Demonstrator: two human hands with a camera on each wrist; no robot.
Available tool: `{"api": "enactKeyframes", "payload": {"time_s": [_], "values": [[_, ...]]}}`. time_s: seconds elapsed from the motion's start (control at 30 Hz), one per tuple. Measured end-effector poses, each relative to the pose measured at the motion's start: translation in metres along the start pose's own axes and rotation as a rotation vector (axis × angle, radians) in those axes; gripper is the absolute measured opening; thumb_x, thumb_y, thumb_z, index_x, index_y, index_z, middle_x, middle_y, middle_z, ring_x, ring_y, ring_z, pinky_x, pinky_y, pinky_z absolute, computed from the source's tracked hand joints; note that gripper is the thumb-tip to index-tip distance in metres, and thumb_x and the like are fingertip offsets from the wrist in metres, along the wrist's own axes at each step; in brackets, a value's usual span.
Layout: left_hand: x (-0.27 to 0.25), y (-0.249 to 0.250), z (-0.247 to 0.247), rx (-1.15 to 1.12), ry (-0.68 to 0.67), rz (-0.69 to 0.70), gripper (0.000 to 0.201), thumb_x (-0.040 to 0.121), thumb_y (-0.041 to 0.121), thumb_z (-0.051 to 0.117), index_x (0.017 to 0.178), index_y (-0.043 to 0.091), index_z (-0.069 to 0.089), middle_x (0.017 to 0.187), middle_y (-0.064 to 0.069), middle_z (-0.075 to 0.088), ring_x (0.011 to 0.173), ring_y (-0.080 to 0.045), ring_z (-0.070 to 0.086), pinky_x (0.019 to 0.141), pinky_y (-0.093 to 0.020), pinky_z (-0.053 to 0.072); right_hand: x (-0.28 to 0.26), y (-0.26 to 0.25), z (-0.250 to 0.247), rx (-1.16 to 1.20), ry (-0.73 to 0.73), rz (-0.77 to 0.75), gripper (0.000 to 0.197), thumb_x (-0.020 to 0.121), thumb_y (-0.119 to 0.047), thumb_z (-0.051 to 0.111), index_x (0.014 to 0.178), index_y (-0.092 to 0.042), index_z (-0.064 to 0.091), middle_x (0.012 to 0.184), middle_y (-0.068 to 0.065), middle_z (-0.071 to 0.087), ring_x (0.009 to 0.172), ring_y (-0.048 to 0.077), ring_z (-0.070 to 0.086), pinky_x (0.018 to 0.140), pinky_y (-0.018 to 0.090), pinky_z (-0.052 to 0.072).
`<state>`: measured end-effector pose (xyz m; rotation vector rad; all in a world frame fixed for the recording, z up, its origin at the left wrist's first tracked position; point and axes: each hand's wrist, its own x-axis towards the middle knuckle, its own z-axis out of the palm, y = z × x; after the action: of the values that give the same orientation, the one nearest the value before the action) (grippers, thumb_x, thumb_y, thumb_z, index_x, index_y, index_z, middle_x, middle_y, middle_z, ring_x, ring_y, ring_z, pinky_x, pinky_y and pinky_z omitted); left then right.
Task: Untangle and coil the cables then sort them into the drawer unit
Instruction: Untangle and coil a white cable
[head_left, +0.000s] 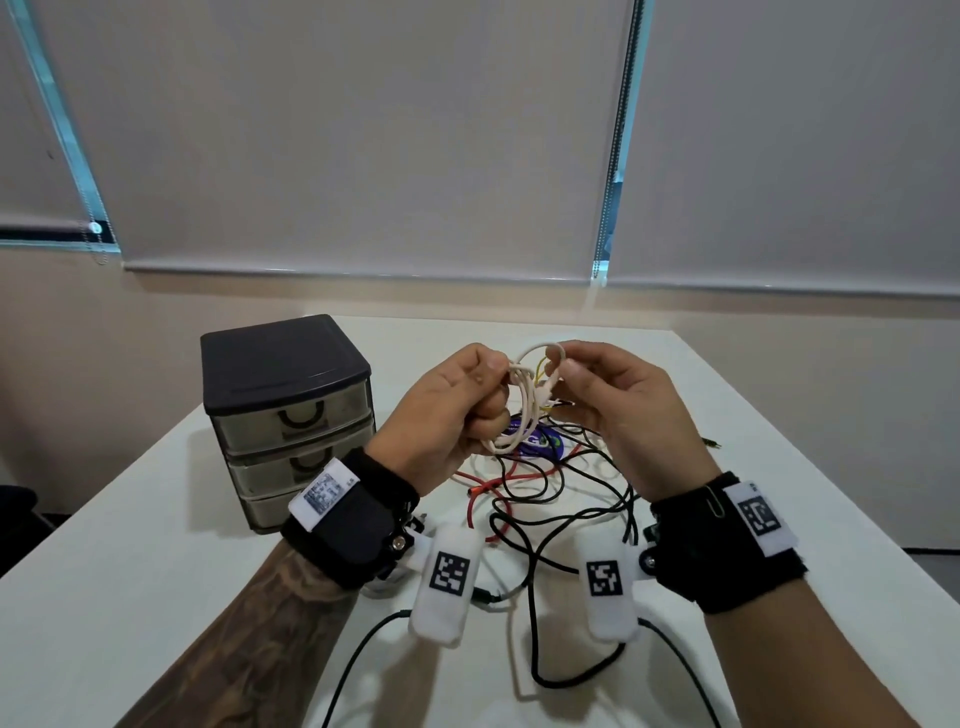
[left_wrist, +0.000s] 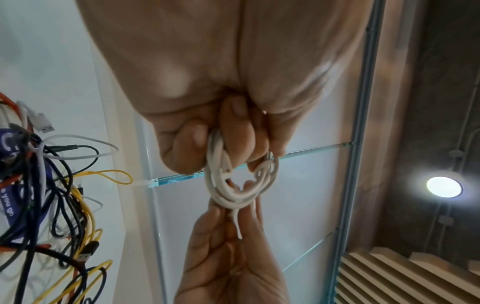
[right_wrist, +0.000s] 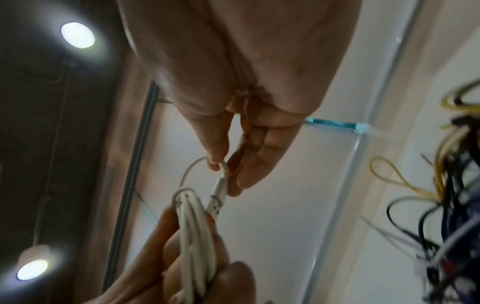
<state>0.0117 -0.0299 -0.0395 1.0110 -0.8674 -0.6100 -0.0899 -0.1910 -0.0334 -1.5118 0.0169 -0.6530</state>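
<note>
I hold a white cable (head_left: 521, 410) coiled into several loops above the table. My left hand (head_left: 457, 410) grips the coil (left_wrist: 221, 181) in its curled fingers. My right hand (head_left: 602, 395) pinches the cable's free end just behind its silver USB plug (right_wrist: 217, 202), close to the coil (right_wrist: 193, 246). Under both hands lies a tangle of black, red, yellow and white cables (head_left: 545, 493), also seen in the left wrist view (left_wrist: 52, 205). The dark-lidded drawer unit (head_left: 291, 415) stands at the left, its drawers closed.
A blue printed item (head_left: 540, 441) lies under the tangle. Black cables (head_left: 535, 623) trail toward the table's near edge. The white table (head_left: 130, 571) ends at a beige wall with lowered blinds behind.
</note>
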Motion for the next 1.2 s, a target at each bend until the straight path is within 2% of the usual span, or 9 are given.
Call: {"api": "enactKeyframes", "payload": {"time_s": [0.13, 0.23, 0.43, 0.5, 0.6, 0.73, 0.9, 1.07, 1.2], "values": [[-0.001, 0.001, -0.001, -0.016, 0.035, -0.02, 0.02, 0.098, 0.031, 0.051, 0.083, 0.018, 0.049, 0.057, 0.006, 0.03, 0.043, -0.005, 0.024, 0.045, -0.02, 0.025, -0.003, 0.009, 0.014, 0.138, -0.04, 0.065, 0.018, 0.098, -0.002, 0.057, 0.112, -0.005, 0.067, 0.099, 0.011, 0.073, 0.086, 0.024, 0.071, 0.073, 0.034, 0.059], [-0.002, 0.0, 0.002, 0.048, 0.086, -0.007, 0.019, 0.094, 0.033, 0.05, 0.084, 0.017, 0.052, 0.056, 0.006, 0.039, 0.041, -0.005, 0.033, 0.05, -0.023, 0.033, -0.004, 0.012, 0.02, 0.094, -0.046, 0.093, 0.016, 0.099, -0.004, 0.058, 0.111, -0.004, 0.068, 0.095, 0.008, 0.074, 0.082, 0.019, 0.07, 0.069, 0.028, 0.057], [0.003, -0.01, 0.002, 0.136, 0.177, 0.086, 0.019, 0.103, 0.022, 0.045, 0.087, 0.016, 0.053, 0.069, 0.003, 0.057, 0.054, -0.009, 0.049, 0.049, -0.021, 0.039, -0.012, 0.012, 0.032, -0.14, -0.058, 0.091, 0.029, 0.094, -0.035, 0.068, 0.104, -0.007, 0.068, 0.094, 0.01, 0.074, 0.086, 0.015, 0.067, 0.078, 0.034, 0.054], [0.002, -0.012, 0.004, 0.125, 0.202, 0.098, 0.019, 0.103, 0.019, 0.045, 0.088, 0.012, 0.053, 0.063, 0.004, 0.054, 0.053, -0.008, 0.048, 0.049, -0.018, 0.04, -0.014, 0.018, 0.036, -0.247, -0.126, 0.079, 0.043, 0.08, -0.037, 0.08, 0.107, -0.007, 0.064, 0.103, 0.017, 0.072, 0.093, 0.022, 0.07, 0.089, 0.045, 0.058], [0.002, -0.01, 0.006, 0.062, 0.26, 0.113, 0.019, 0.102, 0.019, 0.046, 0.087, 0.01, 0.054, 0.057, 0.002, 0.036, 0.049, -0.01, 0.043, 0.05, -0.019, 0.042, -0.015, 0.016, 0.033, -0.337, -0.232, 0.1, 0.047, 0.072, -0.037, 0.08, 0.11, -0.014, 0.063, 0.109, 0.013, 0.071, 0.104, 0.026, 0.069, 0.097, 0.054, 0.052], [0.002, -0.005, 0.009, 0.038, 0.289, 0.139, 0.02, 0.102, 0.02, 0.046, 0.085, 0.014, 0.054, 0.058, 0.002, 0.03, 0.048, -0.009, 0.031, 0.046, -0.02, 0.035, -0.018, 0.005, 0.025, -0.362, -0.34, 0.096, 0.062, 0.069, -0.04, 0.089, 0.118, -0.024, 0.056, 0.111, -0.002, 0.071, 0.107, 0.016, 0.069, 0.097, 0.049, 0.055], [0.0, 0.001, 0.017, 0.0, 0.249, 0.162, 0.019, 0.102, 0.019, 0.044, 0.086, 0.012, 0.05, 0.057, 0.005, 0.033, 0.046, -0.006, 0.028, 0.042, -0.016, 0.03, -0.018, -0.005, 0.026, -0.372, -0.127, -0.164, 0.06, 0.073, -0.038, 0.086, 0.122, -0.029, 0.053, 0.112, -0.01, 0.067, 0.106, 0.01, 0.065, 0.083, 0.038, 0.057], [-0.001, 0.006, 0.022, -0.091, 0.243, 0.152, 0.022, 0.103, 0.021, 0.043, 0.083, 0.016, 0.05, 0.063, 0.002, 0.026, 0.055, -0.012, 0.017, 0.044, -0.017, 0.025, -0.018, -0.006, 0.021, -0.581, -0.226, -0.209, 0.1, 0.069, -0.039, 0.091, 0.149, -0.039, 0.03, 0.121, -0.012, 0.06, 0.109, 0.008, 0.061, 0.088, 0.024, 0.053], [-0.001, 0.003, 0.024, -0.104, 0.247, 0.143, 0.018, 0.097, 0.024, 0.051, 0.083, 0.016, 0.057, 0.067, -0.002, 0.041, 0.058, -0.012, 0.025, 0.049, -0.018, 0.029, -0.016, -0.006, 0.028, -0.363, -0.116, -0.221, 0.06, 0.08, -0.035, 0.084, 0.129, -0.026, 0.052, 0.108, -0.004, 0.068, 0.099, 0.011, 0.067, 0.078, 0.029, 0.057]]}}
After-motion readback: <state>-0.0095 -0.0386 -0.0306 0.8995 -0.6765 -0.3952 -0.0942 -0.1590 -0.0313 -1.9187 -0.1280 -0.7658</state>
